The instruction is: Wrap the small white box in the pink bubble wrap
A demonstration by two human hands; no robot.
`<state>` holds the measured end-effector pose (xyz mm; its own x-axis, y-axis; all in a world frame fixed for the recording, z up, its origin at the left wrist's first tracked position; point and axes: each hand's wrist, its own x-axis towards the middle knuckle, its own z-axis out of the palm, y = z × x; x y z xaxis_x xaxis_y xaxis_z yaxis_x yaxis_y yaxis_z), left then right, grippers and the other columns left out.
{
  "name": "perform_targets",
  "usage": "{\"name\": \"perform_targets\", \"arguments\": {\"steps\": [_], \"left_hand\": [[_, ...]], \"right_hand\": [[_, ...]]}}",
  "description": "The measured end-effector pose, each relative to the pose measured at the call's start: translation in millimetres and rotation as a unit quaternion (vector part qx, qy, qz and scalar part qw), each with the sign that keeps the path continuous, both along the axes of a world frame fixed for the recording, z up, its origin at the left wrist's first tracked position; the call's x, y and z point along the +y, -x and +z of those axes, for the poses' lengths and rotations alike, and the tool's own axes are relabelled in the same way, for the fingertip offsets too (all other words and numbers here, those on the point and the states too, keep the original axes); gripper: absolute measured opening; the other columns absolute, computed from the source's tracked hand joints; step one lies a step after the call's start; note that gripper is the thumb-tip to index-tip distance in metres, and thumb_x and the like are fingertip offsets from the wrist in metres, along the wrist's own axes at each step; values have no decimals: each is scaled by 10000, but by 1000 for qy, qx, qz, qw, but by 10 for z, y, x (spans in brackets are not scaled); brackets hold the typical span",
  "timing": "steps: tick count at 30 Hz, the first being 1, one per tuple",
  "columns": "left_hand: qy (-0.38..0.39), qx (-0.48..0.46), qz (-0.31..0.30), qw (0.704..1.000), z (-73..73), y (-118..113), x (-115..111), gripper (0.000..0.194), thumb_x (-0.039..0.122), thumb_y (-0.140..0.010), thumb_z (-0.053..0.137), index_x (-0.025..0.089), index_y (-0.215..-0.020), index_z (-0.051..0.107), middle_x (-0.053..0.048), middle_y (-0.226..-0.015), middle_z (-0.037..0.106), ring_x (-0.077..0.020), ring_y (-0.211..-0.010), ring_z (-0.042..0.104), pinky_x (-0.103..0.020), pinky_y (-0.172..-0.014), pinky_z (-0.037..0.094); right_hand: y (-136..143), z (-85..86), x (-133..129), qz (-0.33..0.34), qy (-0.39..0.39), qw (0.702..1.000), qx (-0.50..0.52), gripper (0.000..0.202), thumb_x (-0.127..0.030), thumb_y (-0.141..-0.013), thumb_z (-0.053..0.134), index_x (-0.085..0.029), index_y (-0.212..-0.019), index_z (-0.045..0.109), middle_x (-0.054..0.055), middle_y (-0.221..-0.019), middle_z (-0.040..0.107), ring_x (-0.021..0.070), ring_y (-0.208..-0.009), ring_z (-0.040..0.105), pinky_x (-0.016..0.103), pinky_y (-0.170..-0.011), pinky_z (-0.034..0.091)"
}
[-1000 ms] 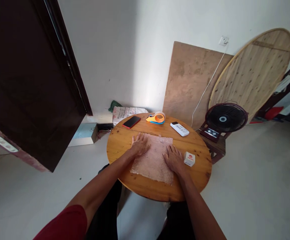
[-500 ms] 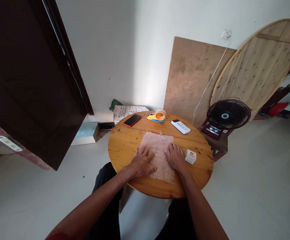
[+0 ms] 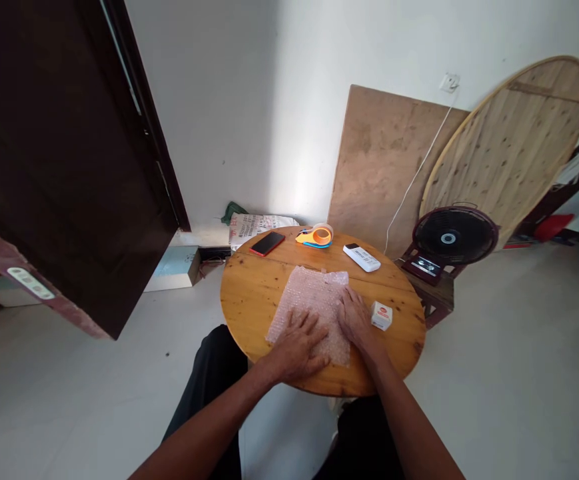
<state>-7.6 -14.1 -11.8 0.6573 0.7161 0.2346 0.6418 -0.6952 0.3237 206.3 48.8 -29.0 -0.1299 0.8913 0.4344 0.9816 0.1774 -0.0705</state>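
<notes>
A sheet of pinkish bubble wrap (image 3: 314,291) lies flat on the round wooden table (image 3: 249,293). My left hand (image 3: 300,343) rests palm down on its lower middle, fingers spread. On the sheet's right edge lies my right hand (image 3: 356,319), with its fingers stretched out and nothing gripped. Just right of that hand stands a small white box (image 3: 382,315) with a red mark. Beyond the sheet sit an orange tape dispenser (image 3: 315,235) with a roll of tape, a red-edged phone (image 3: 268,244) and a white handheld device (image 3: 362,257) with a dark end.
A black fan (image 3: 448,238) stands on a low wooden stool (image 3: 436,293) right of the table. A brown board (image 3: 389,153) and a large round wooden top (image 3: 509,133) lean on the wall. A dark door (image 3: 69,167) is at left.
My left hand has slid right and toward me across the bubble wrap, uncovering more of its left side. My right hand stays at the right edge. The view has shifted slightly.
</notes>
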Motion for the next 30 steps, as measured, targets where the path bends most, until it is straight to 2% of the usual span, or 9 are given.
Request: {"name": "perform_targets", "arguments": {"steps": [4, 9, 13, 17, 20, 22, 24, 27, 30], "left_hand": [[-6, -11, -3, 1000, -22, -4, 5, 603, 557, -821, 525, 293, -1356, 438, -95, -1472, 364, -365, -1381, 247, -618, -1108, 87], [-8, -14, -2, 1000, -17, -16, 0, 582, 536, -824, 532, 281, -1342, 453, -113, -1477, 352, -366, -1378, 256, -622, -1101, 95], [-11, -19, -3, 1000, -21, -20, -4, 570, 523, -826, 534, 276, -1334, 458, -116, -1464, 370, -364, -1374, 263, -624, -1101, 86], [-15, -28, 3, 999, -22, -18, -5, 566, 520, -820, 545, 275, -1325, 468, -110, -1438, 403, -363, -1361, 285, -624, -1103, 86], [-16, -34, -1, 999, -10, -16, -4, 564, 525, -812, 554, 276, -1312, 480, -106, -1416, 425, -364, -1350, 301, -625, -1101, 94], [-16, -37, -1, 999, 0, -15, -6, 566, 527, -809, 558, 270, -1308, 483, -110, -1422, 416, -366, -1354, 292, -626, -1101, 93], [-17, -40, 0, 999, 6, -12, -12, 572, 519, -807, 564, 271, -1314, 476, -107, -1428, 408, -364, -1358, 281, -626, -1102, 88], [-11, -46, -2, 999, 5, -8, -22, 578, 498, -815, 563, 288, -1339, 443, -87, -1418, 428, -348, -1344, 306, -615, -1107, 110], [-7, -48, -3, 999, -6, -9, -24, 576, 487, -823, 554, 273, -1345, 441, -92, -1399, 448, -345, -1332, 320, -588, -1109, 154]], "right_hand": [[-96, 205, -147, 26, -28, 999, -17, 404, -168, -862, 384, -127, -1229, 548, 151, -1379, 463, 270, -1256, 417, 416, -1028, 358], [-475, 492, -398, -56, 15, 997, -54, 590, -213, -787, 483, -148, -1369, 410, 168, -1412, 431, 329, -1282, 389, 494, -997, 337], [-805, 476, -448, -88, 100, 991, -18, 569, -196, -759, 487, -109, -1321, 462, 185, -1296, 542, 318, -1183, 493, 446, -945, 376], [-925, 515, -452, -104, 136, 978, 120, 485, -323, -730, 562, -147, -1182, 566, 132, -1146, 634, 296, -1019, 589, 411, -859, 442], [-735, 748, -538, -90, 139, 940, 298, 505, -448, -706, 613, -152, -1114, 588, 105, -1000, 675, 269, -893, 625, 383, -790, 477], [-447, 932, -622, -5, 148, 903, 403, 533, -449, -712, 626, -173, -1163, 553, 90, -1091, 652, 249, -970, 612, 361, -842, 471], [-75, 1052, -670, 87, 187, 875, 439, 556, -393, -703, 657, -184, -1200, 523, 69, -1109, 639, 229, -1007, 594, 336, -875, 457], [444, 1028, -585, 186, 254, 850, 423, 473, -312, -727, 630, -198, -1177, 545, 24, -1028, 642, 190, -922, 590, 292, -809, 462], [684, 805, -331, 198, 267, 851, 406, 428, -248, -687, 625, -195, -1109, 576, 2, -981, 632, 176, -884, 574, 269, -761, 454]]}}
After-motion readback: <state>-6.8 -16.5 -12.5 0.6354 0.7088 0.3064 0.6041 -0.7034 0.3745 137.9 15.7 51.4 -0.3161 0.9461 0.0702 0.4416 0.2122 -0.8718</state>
